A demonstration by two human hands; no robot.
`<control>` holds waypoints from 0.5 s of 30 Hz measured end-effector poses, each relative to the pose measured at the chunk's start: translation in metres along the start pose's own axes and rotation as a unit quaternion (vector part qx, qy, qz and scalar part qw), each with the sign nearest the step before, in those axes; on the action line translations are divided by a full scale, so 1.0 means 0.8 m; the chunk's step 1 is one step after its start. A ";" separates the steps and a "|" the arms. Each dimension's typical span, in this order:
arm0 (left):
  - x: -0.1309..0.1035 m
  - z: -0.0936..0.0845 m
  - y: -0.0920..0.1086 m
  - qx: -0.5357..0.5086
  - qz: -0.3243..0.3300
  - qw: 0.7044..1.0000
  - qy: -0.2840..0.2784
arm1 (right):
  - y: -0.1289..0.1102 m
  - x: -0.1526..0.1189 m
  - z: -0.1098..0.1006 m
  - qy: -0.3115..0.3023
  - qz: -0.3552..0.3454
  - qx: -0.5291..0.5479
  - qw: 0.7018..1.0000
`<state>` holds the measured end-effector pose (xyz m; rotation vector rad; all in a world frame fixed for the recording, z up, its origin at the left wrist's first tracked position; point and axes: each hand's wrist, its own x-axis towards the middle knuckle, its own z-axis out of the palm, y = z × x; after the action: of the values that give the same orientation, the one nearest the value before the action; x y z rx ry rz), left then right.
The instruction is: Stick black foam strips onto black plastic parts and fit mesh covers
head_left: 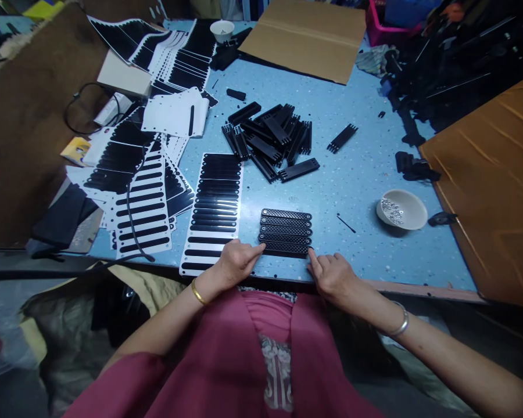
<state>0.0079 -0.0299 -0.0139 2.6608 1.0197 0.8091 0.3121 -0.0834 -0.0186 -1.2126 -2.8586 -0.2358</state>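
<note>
Several black strips with a textured top [286,231] lie side by side in a neat block near the table's front edge. My left hand [239,261] is closed, its fingertips touching the left end of the nearest strip. At that strip's right end, the tip of my right hand's [332,273] index finger presses from the side, the other fingers curled in. Just left of the block lies a white sheet of black stickers [213,215], partly beside my left hand.
Behind the block is a heap of black plastic pieces [272,136]. A white bowl of small metal parts [401,209] and a thin black tool [346,223] are to the right. Sticker sheets [142,209] and a cable [133,223] cover the left. Cardboard [305,35] lies at the back.
</note>
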 end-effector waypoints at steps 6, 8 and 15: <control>-0.014 0.001 -0.008 0.017 -0.002 1.000 -0.006 | -0.002 0.003 -0.010 0.003 -0.004 -0.006 1.000; -0.016 0.002 -0.009 0.023 0.008 1.000 -0.014 | -0.004 0.005 -0.012 0.003 -0.001 -0.014 1.000; -0.015 -0.007 -0.007 0.058 0.034 0.996 -0.059 | -0.005 0.005 -0.007 0.026 0.022 0.008 0.999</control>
<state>-0.0061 -0.0336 -0.0163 2.8173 0.9803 0.6138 0.3062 -0.0847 -0.0134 -1.2466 -2.7805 -0.2384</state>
